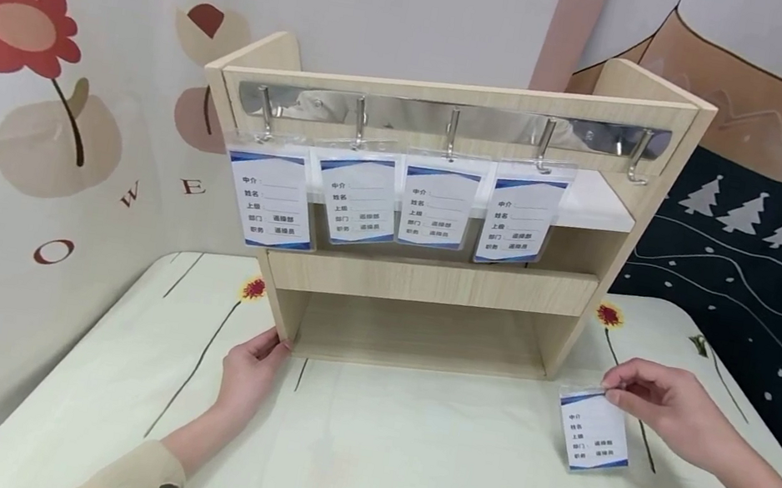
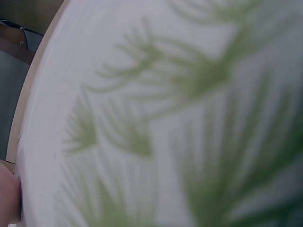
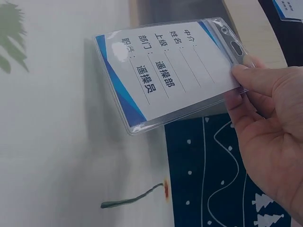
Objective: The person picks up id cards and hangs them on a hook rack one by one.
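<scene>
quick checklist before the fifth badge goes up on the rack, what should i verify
1. Grip on the clear plastic badge holder with blue-striped card: right hand pinches its top edge: ok.
2. Slot in the holder's top uncovered: ok.
3. Free metal hook at the right end of the rail: empty: ok.
4. Light wooden shelf unit steadied: left hand touches its lower left corner: ok.
5. Four hung badges seated on their hooks: cannot tell.
</scene>
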Tool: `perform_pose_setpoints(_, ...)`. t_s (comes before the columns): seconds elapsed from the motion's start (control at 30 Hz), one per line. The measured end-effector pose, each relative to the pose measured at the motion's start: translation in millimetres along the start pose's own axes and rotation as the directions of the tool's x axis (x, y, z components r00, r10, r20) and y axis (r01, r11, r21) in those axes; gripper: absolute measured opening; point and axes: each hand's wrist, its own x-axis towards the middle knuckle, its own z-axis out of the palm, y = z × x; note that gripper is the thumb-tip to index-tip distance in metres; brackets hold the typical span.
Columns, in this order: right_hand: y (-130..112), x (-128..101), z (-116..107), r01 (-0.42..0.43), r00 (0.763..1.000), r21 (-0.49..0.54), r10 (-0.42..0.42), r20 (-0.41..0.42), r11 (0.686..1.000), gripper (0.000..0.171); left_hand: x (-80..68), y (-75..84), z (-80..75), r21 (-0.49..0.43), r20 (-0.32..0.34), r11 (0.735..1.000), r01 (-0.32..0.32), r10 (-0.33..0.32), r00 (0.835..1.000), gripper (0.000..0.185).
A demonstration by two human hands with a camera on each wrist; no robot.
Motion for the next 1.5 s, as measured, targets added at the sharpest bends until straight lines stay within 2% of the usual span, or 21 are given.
perform_pose_setpoints(0.27,-11,6,-9,0.031,0.998,-0.044,-0.033,-0.056,0.999,0.028,1.4,0.2,-0.8,0.008,0.019,1.0,-0.006,0.005,1.0,0.039)
perform_pose_setpoints(0.5,-24,14,-23,0.035,0.987,-0.105,-0.051,-0.152,0.994,0.027,2.8,2.1,0.0,0.014,0.023,1.0,-0.015,0.014,1.0,0.039)
perform_pose_setpoints(0.7,-36,23,-34,0.038,0.978,-0.133,-0.064,-0.2,0.99,0.028,2.5,2.9,0.0,0.025,0.023,1.0,-0.006,0.006,1.0,0.04)
perform_pose_setpoints(1.1,-64,44,-46,0.108,0.956,-0.116,-0.135,-0.261,0.987,0.027,0.9,1.9,-0.9,0.014,0.019,1.0,0.005,-0.006,1.0,0.04)
perform_pose_setpoints(1.27,-75,54,-53,0.111,0.943,-0.113,-0.141,-0.301,0.987,0.027,1.0,0.7,-1.2,0.019,0.022,1.0,0.008,-0.009,1.0,0.04)
perform_pose_setpoints(1.5,-87,65,-55,0.096,0.904,-0.103,-0.13,-0.406,0.99,0.025,1.1,-0.9,-1.1,-0.005,0.012,1.0,0.002,-0.001,1.0,0.039)
